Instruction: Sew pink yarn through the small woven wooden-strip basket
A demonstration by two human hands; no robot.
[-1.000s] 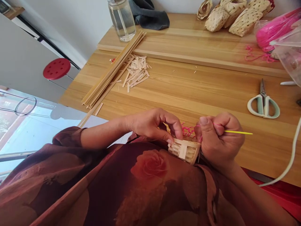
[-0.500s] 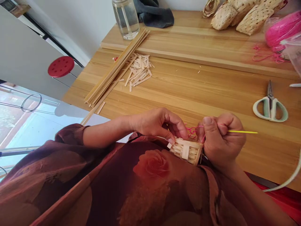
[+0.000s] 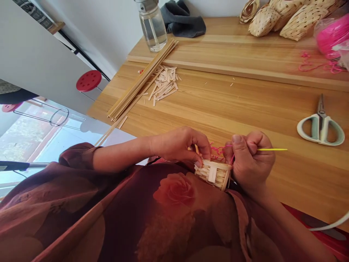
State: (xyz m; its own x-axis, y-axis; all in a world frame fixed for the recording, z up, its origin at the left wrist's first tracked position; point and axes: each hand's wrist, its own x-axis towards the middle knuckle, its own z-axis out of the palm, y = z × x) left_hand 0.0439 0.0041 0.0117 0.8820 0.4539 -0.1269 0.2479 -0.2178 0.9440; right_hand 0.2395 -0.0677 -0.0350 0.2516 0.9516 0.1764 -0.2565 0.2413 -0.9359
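A small woven basket [image 3: 215,174] of pale flat strips rests against my body at the table's near edge. My left hand [image 3: 188,145] pinches its upper left rim between thumb and fingers. At the basket's right end, my right hand [image 3: 252,160] is closed around a thin yellow needle [image 3: 272,149], whose straight end sticks out to the right. Pink yarn [image 3: 218,150] lies in loops behind the rim and runs into the right hand's fingers. The needle's other end is hidden in the fist.
Scissors with white handles [image 3: 320,125] lie at the right. A bundle of long strips [image 3: 141,80] and a pile of short offcuts [image 3: 165,85] lie at the left. Behind stand a glass bottle [image 3: 152,27], woven pieces [image 3: 304,22] and a pink yarn ball [image 3: 331,38]. A red stool [image 3: 88,80] is beyond.
The view has shifted a little, so the table's things appear farther right. Both hands keep their grip, and the right hand with the needle has come slightly left, nearer the basket.
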